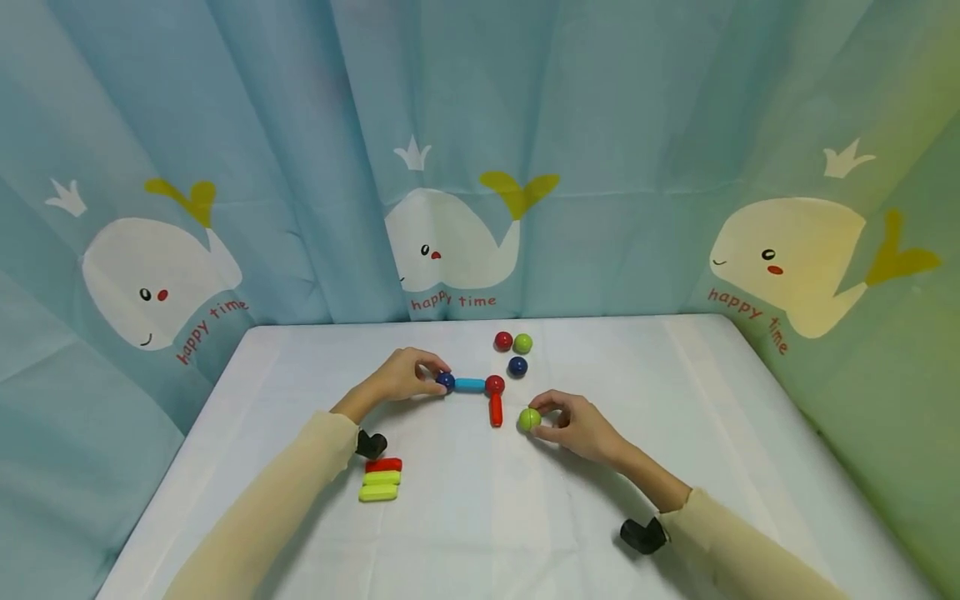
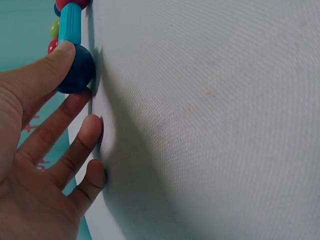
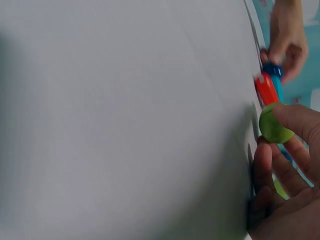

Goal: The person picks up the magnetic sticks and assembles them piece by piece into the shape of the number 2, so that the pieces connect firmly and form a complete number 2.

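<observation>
My left hand [image 1: 405, 375] pinches a dark blue ball [image 2: 80, 72] between thumb and fingers. That ball sits on one end of a light blue rod [image 1: 470, 385], whose other end meets a red ball [image 1: 494, 385]. From the red ball a red rod [image 1: 496, 410] points toward the near side. To the right of this rod, my right hand [image 1: 582, 427] holds a green ball [image 1: 529, 419] by thumb and fingers, apart from the red rod in the head view. In the right wrist view the green ball [image 3: 274, 124] overlaps the red rod's end.
Behind the joined pieces lie a loose red ball [image 1: 503, 341], a green ball [image 1: 522, 343] and a dark blue ball [image 1: 517, 367]. Near the left forearm are a red rod [image 1: 384, 464] and two yellow-green rods [image 1: 378, 492] on the white table [image 1: 480, 533]. A whale-print curtain [image 1: 622, 167] stands behind.
</observation>
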Tool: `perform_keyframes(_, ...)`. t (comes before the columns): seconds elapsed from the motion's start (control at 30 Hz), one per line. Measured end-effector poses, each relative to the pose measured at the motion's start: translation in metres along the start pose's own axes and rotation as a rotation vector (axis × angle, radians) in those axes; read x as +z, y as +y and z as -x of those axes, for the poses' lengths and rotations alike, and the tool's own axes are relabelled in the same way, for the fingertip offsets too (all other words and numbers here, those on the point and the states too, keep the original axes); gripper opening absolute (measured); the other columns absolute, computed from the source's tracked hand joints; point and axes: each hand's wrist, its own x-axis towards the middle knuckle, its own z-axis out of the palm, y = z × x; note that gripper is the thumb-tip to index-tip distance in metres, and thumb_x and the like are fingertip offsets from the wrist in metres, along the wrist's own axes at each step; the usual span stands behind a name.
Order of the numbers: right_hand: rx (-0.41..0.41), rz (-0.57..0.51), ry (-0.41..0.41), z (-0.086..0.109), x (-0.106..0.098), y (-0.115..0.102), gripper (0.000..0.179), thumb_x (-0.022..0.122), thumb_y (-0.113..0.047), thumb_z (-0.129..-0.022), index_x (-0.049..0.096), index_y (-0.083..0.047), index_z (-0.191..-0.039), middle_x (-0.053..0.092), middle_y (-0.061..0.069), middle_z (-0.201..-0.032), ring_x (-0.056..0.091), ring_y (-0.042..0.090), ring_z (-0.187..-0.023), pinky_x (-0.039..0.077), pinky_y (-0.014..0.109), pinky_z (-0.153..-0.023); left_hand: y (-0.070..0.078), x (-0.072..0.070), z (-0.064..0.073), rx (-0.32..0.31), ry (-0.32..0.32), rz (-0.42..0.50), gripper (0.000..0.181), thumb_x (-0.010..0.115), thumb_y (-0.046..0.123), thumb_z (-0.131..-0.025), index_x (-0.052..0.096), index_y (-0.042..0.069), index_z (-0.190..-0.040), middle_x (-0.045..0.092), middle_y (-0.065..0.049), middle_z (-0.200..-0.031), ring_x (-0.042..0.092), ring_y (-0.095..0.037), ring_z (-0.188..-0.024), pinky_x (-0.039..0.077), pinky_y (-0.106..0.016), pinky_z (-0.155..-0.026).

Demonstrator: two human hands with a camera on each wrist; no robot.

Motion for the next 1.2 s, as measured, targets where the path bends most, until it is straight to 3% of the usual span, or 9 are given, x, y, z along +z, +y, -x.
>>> perform_keyframes(0.33, -0.023, -0.002, 0.049, 0.014, 0.03, -0.018, 0.028, 0.082, -0.017, -0.088, 0.074, -0.013, -0.115, 0.069, 0.0, -0.103, 0.052, 0.014, -0.067, 0.042, 0.023, -0.058, 0.002, -0.002, -0.003, 0.009, 0.004, 0.006, 0.033, 0.083, 0.022, -0.089, 0.076, 0.013, -0.119, 0.074, -0.001, -0.11, 0.06, -0.02, -0.089, 0.052, -0.033, -0.083)
perform_keyframes(0.57, 0.041, -0.005, 0.063, 0.017, 0.036, -0.024, 0.028, 0.082, -0.016, -0.088, 0.075, -0.015, -0.115, 0.066, -0.001, -0.097, 0.05, 0.013, -0.066, 0.039, 0.022, -0.055, 0.005, -0.001, -0.004, 0.017, 0.003, 0.002, 0.037, 0.083, 0.023, -0.088, 0.075, 0.013, -0.123, 0.073, -0.002, -0.111, 0.058, -0.022, -0.088, 0.05, -0.031, -0.079)
perform_keyframes(0.73, 0.039, -0.011, 0.059, 0.017, 0.036, -0.024, 0.027, 0.082, -0.017, -0.088, 0.075, -0.015, -0.114, 0.066, -0.001, -0.097, 0.05, 0.013, -0.065, 0.039, 0.023, -0.056, 0.02, 0.001, -0.004, 0.065, -0.005, -0.032, 0.049, 0.084, 0.022, -0.088, 0.068, 0.014, -0.134, 0.07, -0.008, -0.122, 0.058, -0.025, -0.095, 0.049, -0.037, -0.083)
perform_keyframes(0.97, 0.023, -0.019, 0.043, 0.017, 0.036, -0.023, 0.027, 0.081, -0.018, -0.089, 0.074, -0.014, -0.115, 0.069, -0.001, -0.103, 0.051, 0.014, -0.067, 0.041, 0.023, -0.057, 0.049, 0.015, -0.015, 0.209, -0.079, -0.062, 0.05, 0.086, 0.017, -0.086, 0.07, 0.019, -0.133, 0.063, -0.005, -0.135, 0.057, -0.03, -0.119, 0.045, -0.052, -0.102)
perform_keyframes(1.2, 0.011, -0.025, 0.057, 0.019, 0.04, -0.024, 0.026, 0.081, -0.018, -0.089, 0.074, -0.013, -0.114, 0.07, -0.002, -0.1, 0.049, 0.01, -0.063, 0.04, 0.022, -0.056, 0.059, 0.031, -0.024, 0.236, -0.164, -0.165, 0.045, 0.086, 0.019, -0.086, 0.073, 0.023, -0.129, 0.06, -0.004, -0.135, 0.05, -0.025, -0.128, 0.034, -0.059, -0.109)
